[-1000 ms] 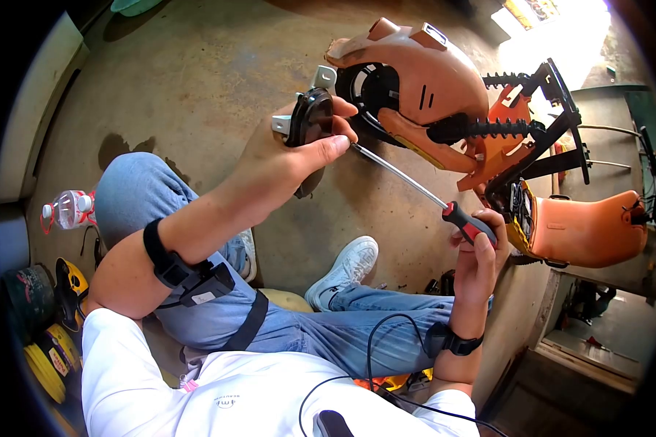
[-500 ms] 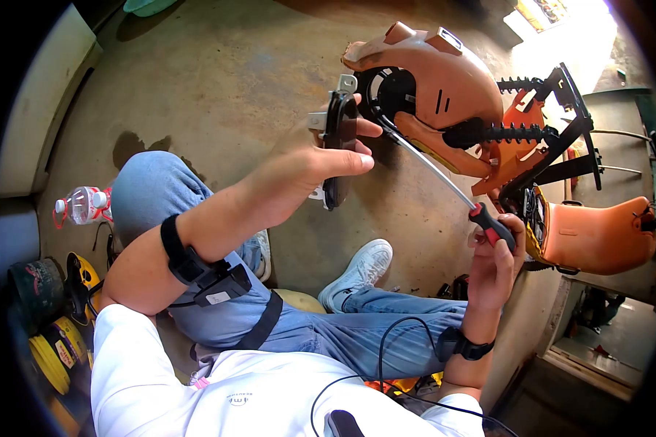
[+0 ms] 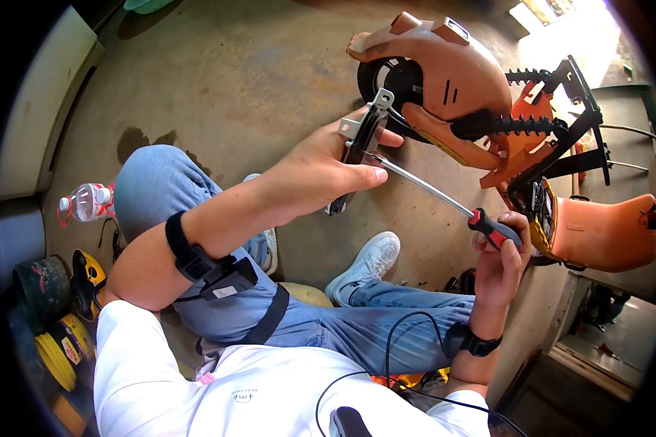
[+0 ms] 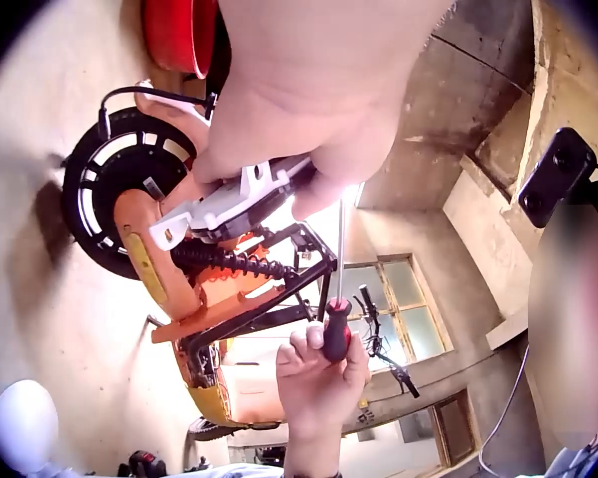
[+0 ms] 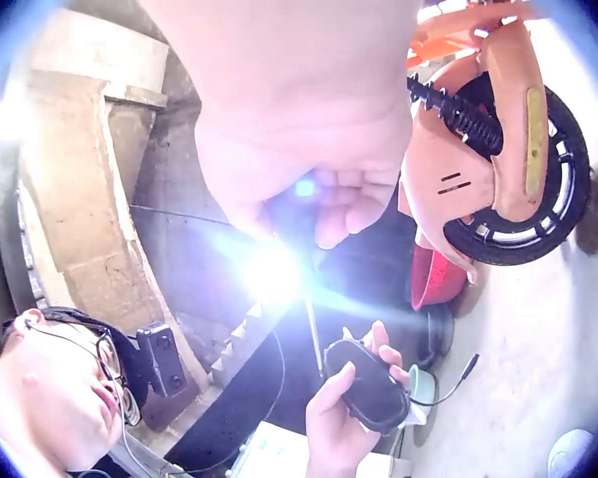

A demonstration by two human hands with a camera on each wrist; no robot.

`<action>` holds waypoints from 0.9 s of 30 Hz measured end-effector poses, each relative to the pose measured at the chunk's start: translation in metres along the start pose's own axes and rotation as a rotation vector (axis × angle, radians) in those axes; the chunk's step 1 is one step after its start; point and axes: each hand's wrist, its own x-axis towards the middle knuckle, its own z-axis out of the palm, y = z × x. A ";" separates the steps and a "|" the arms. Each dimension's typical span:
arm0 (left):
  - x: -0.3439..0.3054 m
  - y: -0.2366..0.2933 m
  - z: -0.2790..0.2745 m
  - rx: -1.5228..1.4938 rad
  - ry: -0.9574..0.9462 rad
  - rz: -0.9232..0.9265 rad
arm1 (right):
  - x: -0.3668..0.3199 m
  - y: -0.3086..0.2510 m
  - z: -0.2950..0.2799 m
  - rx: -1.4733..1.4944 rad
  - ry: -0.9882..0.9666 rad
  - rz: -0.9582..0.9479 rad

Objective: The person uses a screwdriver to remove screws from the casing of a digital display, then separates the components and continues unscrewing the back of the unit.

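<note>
Screwdriver point(image 3: 426, 188) diag., tip up-left

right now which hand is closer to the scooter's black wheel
Left. The left hand, holding a black part, sits just below the wheel; the right hand grips the screwdriver handle farther off.

On my feed the floor point(image 3: 219, 80) is bare concrete, mottled brown and grey, with a dark damp stain point(image 3: 142, 142) near its left edge. A pale low wall point(image 3: 33, 124) borders that side. Hard sunlight point(image 3: 561, 33) floods the floor's far right corner. The left wrist view shows me rough concrete walls point(image 4: 478, 80) and a framed window point(image 4: 404, 294), bright with daylight.
</note>
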 end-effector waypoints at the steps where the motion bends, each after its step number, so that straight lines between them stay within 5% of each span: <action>1: -0.001 0.002 0.001 0.013 -0.002 -0.007 | 0.000 0.000 0.001 -0.018 0.008 0.001; 27: -0.002 -0.001 0.005 0.161 0.105 0.148 | -0.002 0.008 0.011 -0.048 -0.025 0.099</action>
